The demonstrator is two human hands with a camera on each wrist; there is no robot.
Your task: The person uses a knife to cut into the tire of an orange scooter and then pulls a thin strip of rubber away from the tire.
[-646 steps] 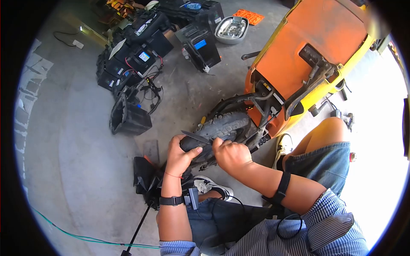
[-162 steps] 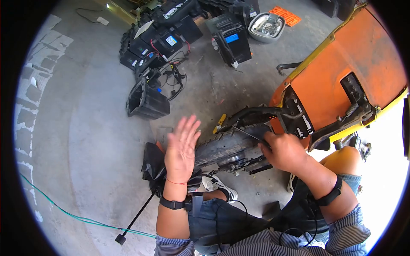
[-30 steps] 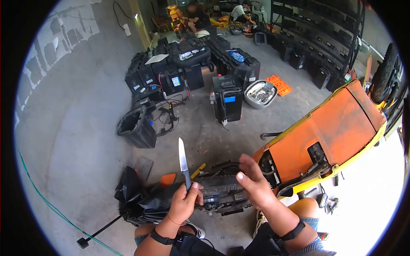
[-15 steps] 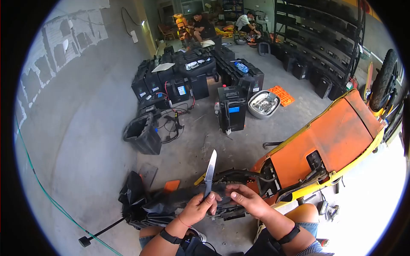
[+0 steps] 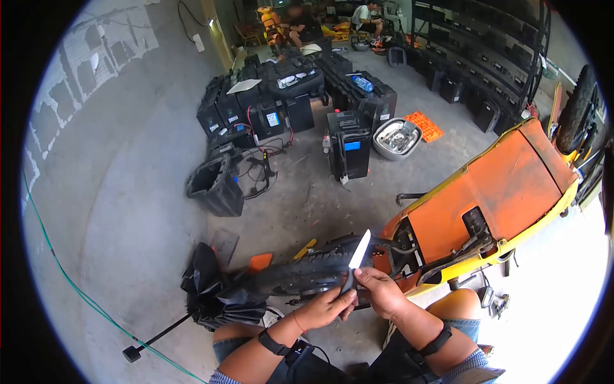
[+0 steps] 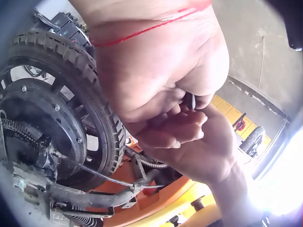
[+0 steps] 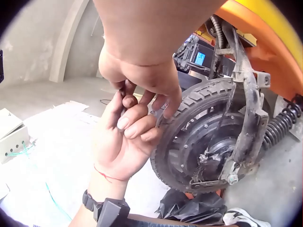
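Note:
In the head view a knife point(image 5: 360, 251) points up and away, its bright blade over the wheel. My left hand point(image 5: 323, 310) grips the dark handle from the left. From the right, the thumb and fingers of my right hand point(image 5: 382, 294) pinch the knife where handle meets blade. Both hands meet there; in the wrist views the fingers hide most of the knife. Just beyond them lies a knobby black tire point(image 5: 288, 272) on its wheel, joined to an orange and yellow scooter point(image 5: 492, 185) lying on its side. The right wrist view shows the wheel's hub point(image 7: 208, 146) and fork.
A black plastic bag point(image 5: 201, 281) lies left of the tire, near an orange piece point(image 5: 260, 262) and a yellow-handled tool point(image 5: 306, 249). Farther off stand black battery cases point(image 5: 350, 150), an open black box point(image 5: 217, 189) and a grey basin point(image 5: 396, 139). Two people sit at the back.
Much earlier my right hand held the knife at the tire. A second ago it was in my left hand alone; since then knife and left hand moved right, and my right hand closed on it.

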